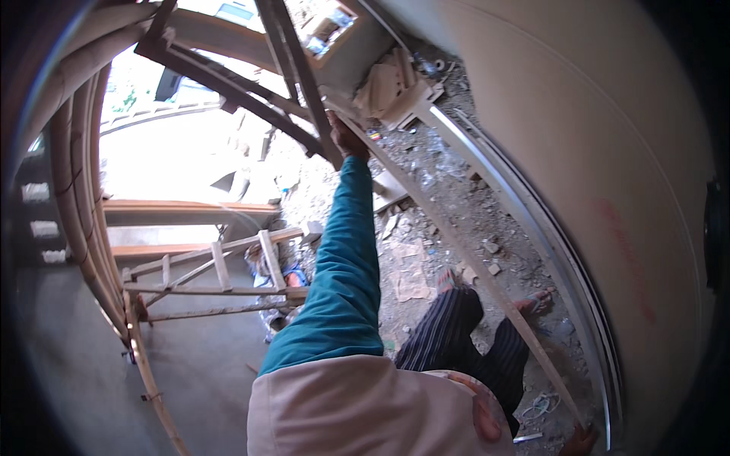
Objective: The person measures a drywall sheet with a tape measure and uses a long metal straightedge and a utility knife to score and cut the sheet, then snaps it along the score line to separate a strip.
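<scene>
A long, narrow, pale strip point(456, 235) slants across the view from upper middle to lower right; I cannot tell whether it is wood or metal. My left hand point(350, 140), at the end of a stretched arm in a teal sleeve, appears closed around its far part. Right beside that hand, the dark ladder-like frame point(228, 95) comes down, and its lower corner lies close to my fingers. Near the lower right edge, my right hand point(581, 441) grips the strip's near end, partly cut off by the picture's rim.
Several long metallic profiles point(525, 205) lean along the beige wall point(593, 152) at right. Rubble point(487, 243) covers the ground around my feet. Boards point(391, 91) lie piled at the far end. A wooden ladder-like frame point(220, 266) and bamboo poles point(80, 175) stand at left.
</scene>
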`<action>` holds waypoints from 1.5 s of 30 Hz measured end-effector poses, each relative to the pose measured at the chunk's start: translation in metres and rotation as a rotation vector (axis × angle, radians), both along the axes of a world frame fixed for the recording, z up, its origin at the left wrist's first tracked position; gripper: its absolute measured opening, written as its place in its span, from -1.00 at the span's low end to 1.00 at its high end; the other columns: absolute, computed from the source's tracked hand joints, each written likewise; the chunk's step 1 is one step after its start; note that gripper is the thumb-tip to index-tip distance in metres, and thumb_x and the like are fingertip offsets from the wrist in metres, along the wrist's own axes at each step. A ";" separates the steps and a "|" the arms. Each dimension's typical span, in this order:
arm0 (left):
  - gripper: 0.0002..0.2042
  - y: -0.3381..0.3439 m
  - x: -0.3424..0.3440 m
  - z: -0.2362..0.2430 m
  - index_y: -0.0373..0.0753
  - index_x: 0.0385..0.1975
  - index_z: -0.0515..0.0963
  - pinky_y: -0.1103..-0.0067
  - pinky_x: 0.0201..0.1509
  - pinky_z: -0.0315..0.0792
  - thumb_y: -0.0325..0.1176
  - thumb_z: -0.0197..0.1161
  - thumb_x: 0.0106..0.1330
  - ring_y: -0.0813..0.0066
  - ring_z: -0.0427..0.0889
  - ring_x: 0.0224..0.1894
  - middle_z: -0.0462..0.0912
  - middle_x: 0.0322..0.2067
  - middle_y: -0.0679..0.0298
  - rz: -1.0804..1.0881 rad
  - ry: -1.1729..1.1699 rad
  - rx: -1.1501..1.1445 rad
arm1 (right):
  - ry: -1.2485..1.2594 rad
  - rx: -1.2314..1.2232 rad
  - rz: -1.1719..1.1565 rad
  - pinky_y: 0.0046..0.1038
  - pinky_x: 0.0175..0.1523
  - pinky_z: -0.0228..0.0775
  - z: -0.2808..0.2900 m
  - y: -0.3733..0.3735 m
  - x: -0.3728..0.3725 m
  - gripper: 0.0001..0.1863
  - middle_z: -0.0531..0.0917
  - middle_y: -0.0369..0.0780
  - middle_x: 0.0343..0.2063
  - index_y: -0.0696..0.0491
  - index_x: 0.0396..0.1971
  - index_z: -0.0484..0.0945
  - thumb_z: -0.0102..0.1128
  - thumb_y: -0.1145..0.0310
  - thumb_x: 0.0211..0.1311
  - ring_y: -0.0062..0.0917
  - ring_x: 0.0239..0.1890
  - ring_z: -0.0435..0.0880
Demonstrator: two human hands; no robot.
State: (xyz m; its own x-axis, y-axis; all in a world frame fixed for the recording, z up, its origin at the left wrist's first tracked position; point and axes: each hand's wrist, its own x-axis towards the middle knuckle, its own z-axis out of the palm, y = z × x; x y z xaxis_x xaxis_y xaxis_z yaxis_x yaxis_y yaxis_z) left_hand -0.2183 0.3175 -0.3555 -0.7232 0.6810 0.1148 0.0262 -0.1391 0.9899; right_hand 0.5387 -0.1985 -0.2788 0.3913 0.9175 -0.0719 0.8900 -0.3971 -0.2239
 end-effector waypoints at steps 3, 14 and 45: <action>-0.44 -0.048 0.011 -0.015 -0.17 -0.55 0.48 0.49 -0.62 0.33 0.20 -0.04 0.48 0.51 0.40 -0.72 0.36 -0.76 0.36 0.054 0.034 0.106 | -0.123 -0.048 0.035 -0.20 -0.31 0.53 -0.018 -0.018 0.025 -0.64 0.66 -0.12 -0.51 0.13 -0.26 0.69 0.37 0.09 0.25 -0.18 -0.43 0.67; -0.54 -0.178 -0.083 0.016 -0.38 -0.07 0.49 0.40 -0.27 0.54 -0.01 -0.02 0.49 0.33 0.64 -0.42 0.55 -0.58 0.17 0.118 -0.029 0.148 | 0.351 0.158 -0.080 -0.15 -0.26 0.52 -0.085 -0.147 0.047 -0.66 0.69 -0.05 -0.41 0.19 -0.13 0.63 0.40 0.31 0.15 -0.09 -0.38 0.68; -0.60 -0.531 -0.293 0.349 -0.23 0.25 0.37 0.38 -0.14 0.59 -0.48 0.04 0.40 0.19 0.70 -0.20 0.55 -0.03 0.00 0.806 1.274 -0.202 | 0.033 0.167 0.348 -0.15 -0.39 0.40 0.044 -0.243 -0.129 -0.60 0.60 -0.04 -0.60 0.15 -0.48 0.60 0.49 0.09 0.05 -0.13 -0.53 0.58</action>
State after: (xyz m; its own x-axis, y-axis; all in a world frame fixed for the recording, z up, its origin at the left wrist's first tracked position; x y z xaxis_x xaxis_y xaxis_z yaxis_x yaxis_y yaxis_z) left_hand -0.5109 -0.2140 -0.0063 -0.3923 0.2450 0.8866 0.8521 0.4599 0.2499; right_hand 0.4095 -0.4415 -0.2349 0.0543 0.9951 0.0823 0.9566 -0.0282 -0.2902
